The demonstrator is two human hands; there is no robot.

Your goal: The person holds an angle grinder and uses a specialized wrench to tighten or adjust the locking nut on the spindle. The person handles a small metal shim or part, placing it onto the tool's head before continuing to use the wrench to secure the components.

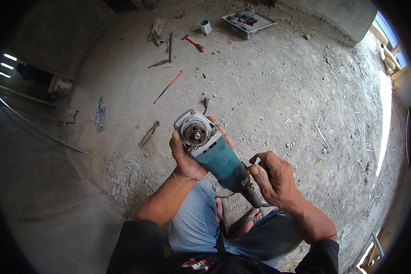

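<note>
An angle grinder [223,162] with a teal body and a grey metal gear head lies tilted above my knees. No disc is on it, and its bare spindle [197,134] faces up. My left hand [189,164] is wrapped round the gear head, thumb on the near side and fingertips showing on the far side. Beside the grinder's dark rear end, my right hand [278,180] is closed in a pinch. A small pale and dark piece [259,161] shows between its fingers, too small to name. The dark cord leaves the rear handle under my right hand.
Pliers [149,134], an orange-and-dark rod [169,86], the cord's plug [205,104] and a plastic bottle [101,114] lie on the dusty floor. Farther off are an orange-handled hammer [194,43], a paint can [205,27] and a tray [251,31] of tools. Rubble lies at left.
</note>
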